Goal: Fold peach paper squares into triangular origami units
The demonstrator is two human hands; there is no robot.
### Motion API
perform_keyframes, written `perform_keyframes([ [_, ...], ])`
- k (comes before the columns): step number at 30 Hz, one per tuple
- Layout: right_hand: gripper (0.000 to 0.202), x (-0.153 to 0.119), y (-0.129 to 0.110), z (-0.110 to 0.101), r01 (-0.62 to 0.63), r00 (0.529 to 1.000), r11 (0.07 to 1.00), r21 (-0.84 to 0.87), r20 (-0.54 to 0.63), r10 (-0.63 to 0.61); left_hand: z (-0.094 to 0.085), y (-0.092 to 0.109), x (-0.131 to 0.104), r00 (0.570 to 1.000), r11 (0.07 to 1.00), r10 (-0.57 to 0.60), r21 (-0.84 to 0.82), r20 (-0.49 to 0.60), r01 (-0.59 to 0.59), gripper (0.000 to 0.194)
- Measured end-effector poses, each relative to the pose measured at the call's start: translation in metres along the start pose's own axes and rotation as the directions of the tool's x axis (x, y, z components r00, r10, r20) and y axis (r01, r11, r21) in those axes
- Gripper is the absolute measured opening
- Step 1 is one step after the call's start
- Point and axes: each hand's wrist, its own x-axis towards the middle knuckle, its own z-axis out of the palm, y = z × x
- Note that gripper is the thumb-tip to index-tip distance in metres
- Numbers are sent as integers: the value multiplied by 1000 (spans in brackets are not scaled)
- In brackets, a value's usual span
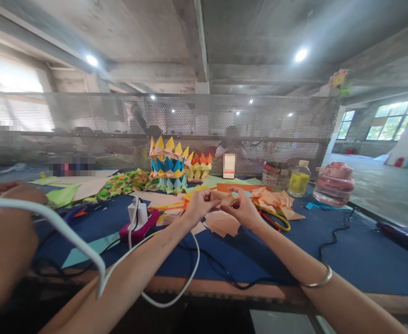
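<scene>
Between my two hands is a small piece of peach paper (229, 200), pinched at both ends above the table. My left hand (204, 205) closes on its left end, and my right hand (243, 207) closes on its right end. Just below them lies a pile of peach paper pieces (222, 223). Orange crumpled paper pieces (273, 198) rest to the right of my right hand, close to yellow-handled scissors (283, 223). Behind my hands stand a tiered paper crown-like stack (169, 166) and a smaller orange and yellow one (200, 168).
A purple power strip (141, 227) with a white plug stands left, and a white cable (199, 260) loops past my left arm. A yellow bottle (298, 180), a pink water jug (333, 184) and a phone (229, 166) stand behind. Another person's arm (7, 236) reaches in at left.
</scene>
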Motion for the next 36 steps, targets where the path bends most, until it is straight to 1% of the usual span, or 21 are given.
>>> perform_keyframes([
  [2,58,1,0,0,6,1000,1000,2,-7,-6,0,1,-2,1000,1000,-13,-20,-1,13,33],
  [4,57,1,-1,0,21,999,1000,9,-26,-21,-1,2,-3,998,997,-55,-62,4,56,33],
  [6,56,1,-1,0,33,999,999,36,-38,-31,-2,2,-2,992,987,-124,-100,36,127,36],
  [9,56,2,-1,0,21,998,997,72,-54,-17,-4,-1,-1,966,961,-243,-111,89,252,39],
  [11,57,1,-2,-1,16,997,998,64,-78,-11,-5,-3,0,956,951,-278,-116,90,287,37],
  [16,57,1,-4,0,29,995,999,19,-96,-27,-5,-3,0,967,962,-250,-102,51,254,37],
  [21,56,1,-4,1,27,997,999,43,-76,-24,-3,1,0,979,979,-204,-12,15,204,40],
  [25,56,2,-6,0,7,998,997,76,-58,-2,-2,0,0,987,986,-163,23,-6,163,38],
  [28,54,2,-6,-2,-21,998,998,67,-50,24,-1,-1,-1,987,987,-160,-27,32,160,36],
  [31,52,2,-5,-1,-16,999,999,48,-35,18,-1,-2,-1,982,978,-175,-97,76,182,33],
  [34,48,2,-4,1,27,1000,999,22,-7,-26,-3,1,1,977,960,-206,-183,48,211,24],
  [36,46,2,-3,0,111,993,993,-40,-39,-113,-5,4,3,973,946,-231,-236,-4,223,17],
])
